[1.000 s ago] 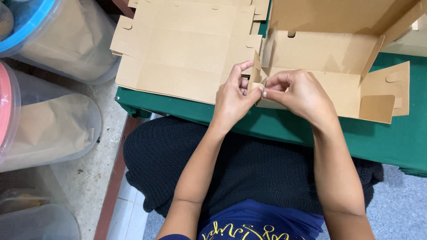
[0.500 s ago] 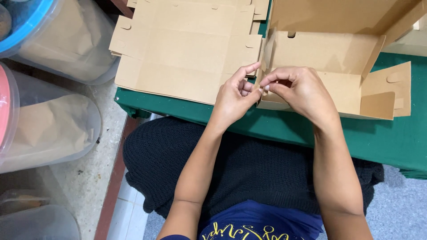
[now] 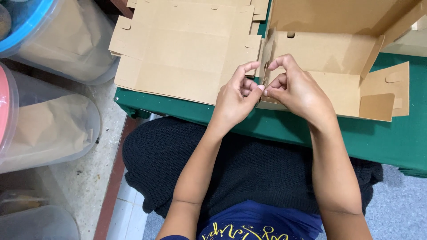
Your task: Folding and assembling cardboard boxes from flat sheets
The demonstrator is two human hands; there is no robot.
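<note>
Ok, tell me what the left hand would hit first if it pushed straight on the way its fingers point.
Probably the upright side flap of the half-folded cardboard box: the left hand points up-right at it, though depth is unclear.

Hemmed left by stacked flat cardboard sheets (image 3: 187, 53), right by the half-folded box (image 3: 338, 66); bare green surface (image 3: 391, 142) open toward the near right.

Packing workshop: flat cardboard blanks (image 3: 187, 49) on green table (image 3: 382, 138), plastic bins (image 3: 49, 129) alongside.
</note>
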